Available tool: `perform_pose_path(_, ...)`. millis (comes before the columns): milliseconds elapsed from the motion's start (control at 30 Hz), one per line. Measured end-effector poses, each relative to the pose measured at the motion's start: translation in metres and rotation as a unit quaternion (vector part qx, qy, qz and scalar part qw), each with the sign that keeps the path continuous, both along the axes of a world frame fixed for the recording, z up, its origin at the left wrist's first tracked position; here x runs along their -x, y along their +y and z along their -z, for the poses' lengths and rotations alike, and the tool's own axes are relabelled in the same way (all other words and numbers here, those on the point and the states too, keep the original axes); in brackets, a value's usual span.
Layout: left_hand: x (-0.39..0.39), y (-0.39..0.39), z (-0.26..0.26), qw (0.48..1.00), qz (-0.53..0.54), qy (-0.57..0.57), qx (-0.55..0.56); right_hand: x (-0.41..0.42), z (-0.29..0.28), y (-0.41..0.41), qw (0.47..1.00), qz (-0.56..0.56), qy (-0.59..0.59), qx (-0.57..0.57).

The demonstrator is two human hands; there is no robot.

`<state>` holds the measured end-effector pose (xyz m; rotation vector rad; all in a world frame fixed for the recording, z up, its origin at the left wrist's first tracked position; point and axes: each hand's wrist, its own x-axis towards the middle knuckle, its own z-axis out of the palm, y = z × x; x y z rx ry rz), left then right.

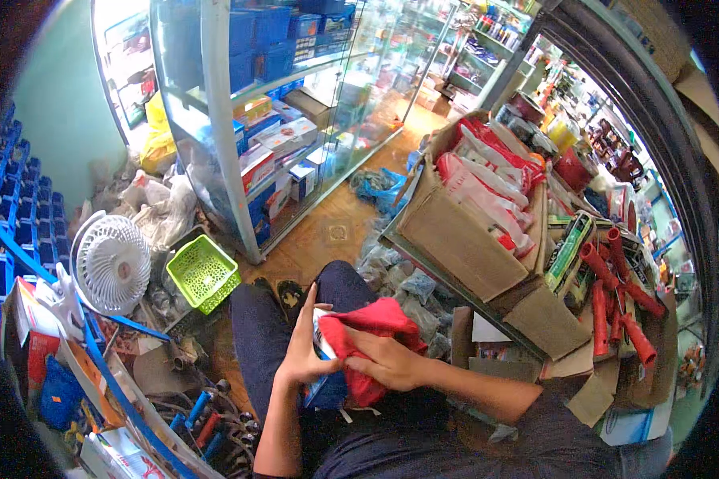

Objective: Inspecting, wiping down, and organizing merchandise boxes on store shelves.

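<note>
On my lap rests a blue-and-white box (328,390), partly hidden by cloth and hands. My left hand (305,353) grips it from the left side, thumb across its near part and fingers pointing up along its edge. A crumpled red cloth (389,317) lies over the box's right side. My right hand (386,361) holds this cloth, pressing it against the box close to my left thumb. Below the hands a pale strip or tie hangs out; what it belongs to cannot be told. My knees in dark trousers (347,280) are on either side.
A lime-green plastic basket (202,272) and a white fan (112,263) stand to the left. Ahead is a glass display case (287,221) with boxed goods. At right, an open cardboard box (461,233) holds red-and-white packets, beside red-handled tools (605,299). Plastic bags (395,281) litter the floor.
</note>
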<state>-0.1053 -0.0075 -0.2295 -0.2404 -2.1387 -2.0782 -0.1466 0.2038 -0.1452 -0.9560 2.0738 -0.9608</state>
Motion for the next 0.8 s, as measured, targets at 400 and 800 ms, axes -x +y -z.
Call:
perform_pose_path(400,-0.005,-0.016,0.001,1.000,-0.023,-0.013,0.002,-0.001,0.012,0.000,0.999,0.029,0.009,0.032)
perform_pose_path(800,-0.005,-0.001,-0.001,0.996,-0.061,-0.061,-0.025,0.062,0.051,-0.018,0.996,-0.031,-0.067,0.042)
